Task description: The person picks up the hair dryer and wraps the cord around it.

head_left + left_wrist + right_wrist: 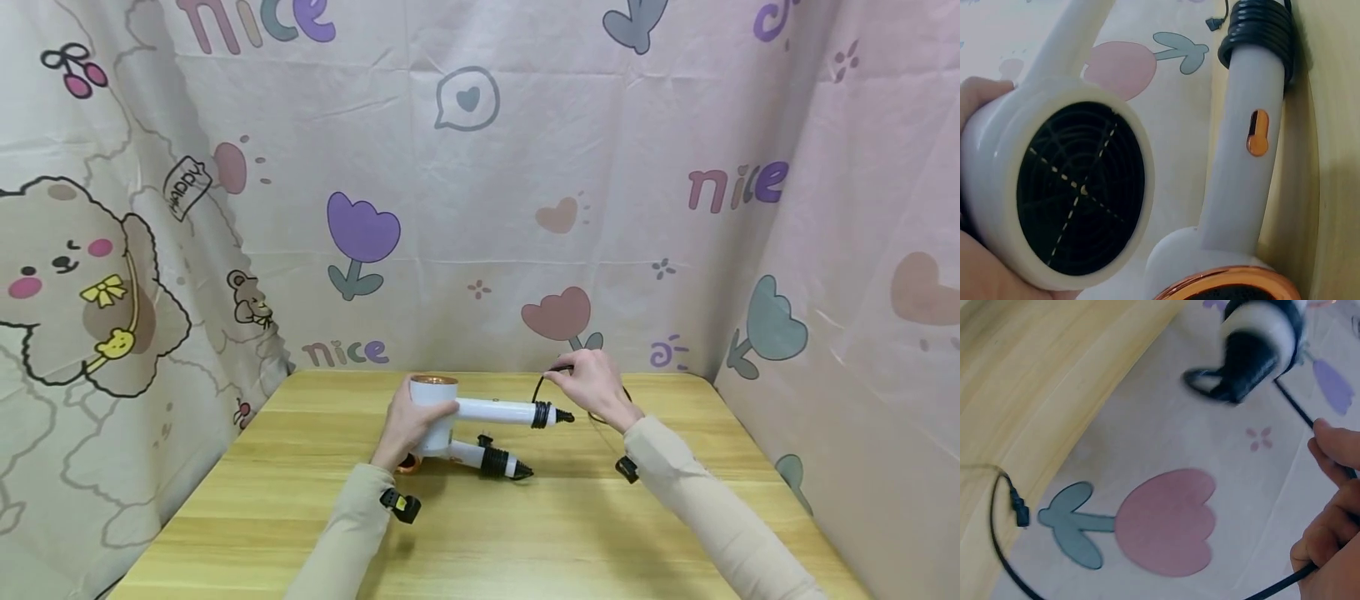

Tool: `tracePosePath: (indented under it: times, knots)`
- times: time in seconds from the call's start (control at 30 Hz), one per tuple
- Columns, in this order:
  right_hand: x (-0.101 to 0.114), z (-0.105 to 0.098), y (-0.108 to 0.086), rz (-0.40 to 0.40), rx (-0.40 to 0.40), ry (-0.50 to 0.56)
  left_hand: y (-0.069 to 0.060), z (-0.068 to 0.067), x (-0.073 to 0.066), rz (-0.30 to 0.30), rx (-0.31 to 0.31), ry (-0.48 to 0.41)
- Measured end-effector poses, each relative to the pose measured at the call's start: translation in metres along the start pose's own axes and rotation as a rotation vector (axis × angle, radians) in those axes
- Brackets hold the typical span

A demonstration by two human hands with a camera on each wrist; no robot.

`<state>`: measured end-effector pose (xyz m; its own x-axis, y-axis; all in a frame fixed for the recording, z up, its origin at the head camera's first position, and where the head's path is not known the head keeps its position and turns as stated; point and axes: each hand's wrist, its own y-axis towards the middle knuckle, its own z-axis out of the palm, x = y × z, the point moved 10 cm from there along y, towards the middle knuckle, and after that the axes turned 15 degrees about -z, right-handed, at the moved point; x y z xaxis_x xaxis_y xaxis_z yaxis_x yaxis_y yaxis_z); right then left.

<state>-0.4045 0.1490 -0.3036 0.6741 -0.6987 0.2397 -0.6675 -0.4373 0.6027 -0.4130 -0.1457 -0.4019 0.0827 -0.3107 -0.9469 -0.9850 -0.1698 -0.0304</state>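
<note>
My left hand [405, 427] grips the barrel of a white hair dryer [495, 410], raised with its handle pointing right. The left wrist view shows the round dark grille [1082, 187] of this dryer. Several turns of black cord circle its handle end. Right of it, my right hand [597, 388] pinches the black cord [1294, 403], which runs taut from the handle to the fingers. Past the hand the cord hangs in a loop, and a black plug [1020, 512] shows in the right wrist view.
A second white hair dryer [467, 452] lies on the wooden table [300, 500] just below the held one. Black cord [495, 462] is wound round its handle, and its outlet rim [1272, 278] is copper-coloured. A printed curtain [480, 183] stands behind the table.
</note>
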Motion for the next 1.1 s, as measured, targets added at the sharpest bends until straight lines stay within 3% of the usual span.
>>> tracePosePath:
  times: [0.17,0.5,0.77,1.1]
  knots:
    - [0.015,0.001,-0.006,-0.022,-0.023,-0.023,-0.001,-0.007,0.000,-0.017,-0.075,0.021]
    - [0.025,0.008,-0.012,-0.036,-0.054,-0.077,0.002,-0.010,-0.004,0.021,-0.180,-0.017]
    - [0.037,0.017,-0.016,-0.099,-0.075,-0.125,0.003,-0.014,0.003,-0.032,-0.253,-0.022]
    - [0.046,0.029,-0.019,-0.159,-0.084,-0.040,-0.002,-0.023,0.006,-0.067,-0.387,-0.161]
